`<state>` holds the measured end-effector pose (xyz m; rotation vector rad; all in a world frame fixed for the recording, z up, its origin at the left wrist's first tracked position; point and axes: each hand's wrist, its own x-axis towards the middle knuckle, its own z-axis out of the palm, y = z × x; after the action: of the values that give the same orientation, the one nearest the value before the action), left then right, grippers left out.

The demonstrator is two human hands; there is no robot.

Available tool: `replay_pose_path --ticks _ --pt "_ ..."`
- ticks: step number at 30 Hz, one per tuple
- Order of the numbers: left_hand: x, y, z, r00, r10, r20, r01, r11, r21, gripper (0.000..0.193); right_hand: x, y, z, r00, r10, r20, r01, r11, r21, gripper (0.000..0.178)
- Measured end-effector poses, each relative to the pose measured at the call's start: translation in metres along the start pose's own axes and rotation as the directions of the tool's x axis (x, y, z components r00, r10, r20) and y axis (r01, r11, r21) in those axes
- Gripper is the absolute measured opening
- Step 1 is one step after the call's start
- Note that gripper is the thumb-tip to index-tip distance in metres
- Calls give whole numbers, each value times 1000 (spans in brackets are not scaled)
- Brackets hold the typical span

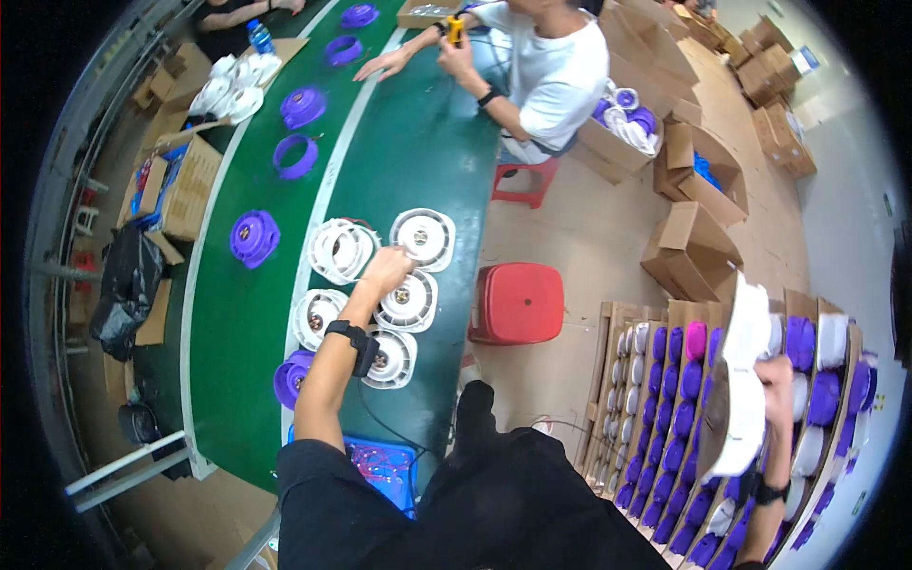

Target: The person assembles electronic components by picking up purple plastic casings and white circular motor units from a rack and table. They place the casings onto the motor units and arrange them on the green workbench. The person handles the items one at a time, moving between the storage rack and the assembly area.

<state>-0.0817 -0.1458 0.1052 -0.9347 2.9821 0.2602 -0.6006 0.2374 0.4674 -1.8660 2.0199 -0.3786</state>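
Black sleeve (328,508) overlaps tray (410,494) of wires (380,465); left hand (386,270) at housings (422,239).

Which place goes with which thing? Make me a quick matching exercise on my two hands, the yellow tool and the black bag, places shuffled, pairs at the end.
1. Left hand
2. Right hand
3. Yellow tool
4. Black bag

A. Left of the green table
B. In the co-worker's hand
C. Among round white parts
D. On a large white piece

Pairs: 1-C, 2-D, 3-B, 4-A
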Motion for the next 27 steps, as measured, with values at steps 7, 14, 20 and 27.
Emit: replay_pose_path --ticks 7,14,20,27 --pt "-26 2 7 999 -49 -10 47 989 -141 7 304 -80 171 908 -394 141 371 914 162 26" --pt "-23 9 19 985 -46 -165 22 989 -148 6 511 -153 346 846 -527 85 483 823 298 20" --pt "-31 12 21 981 -129 -145 102 979 -176 8 569 -237 411 916 124 383 -191 971 144 16" --pt "-23 12 22 983 -100 -155 62 971 -233 4 559 -280 474 869 410 276 -436 900 34 29"
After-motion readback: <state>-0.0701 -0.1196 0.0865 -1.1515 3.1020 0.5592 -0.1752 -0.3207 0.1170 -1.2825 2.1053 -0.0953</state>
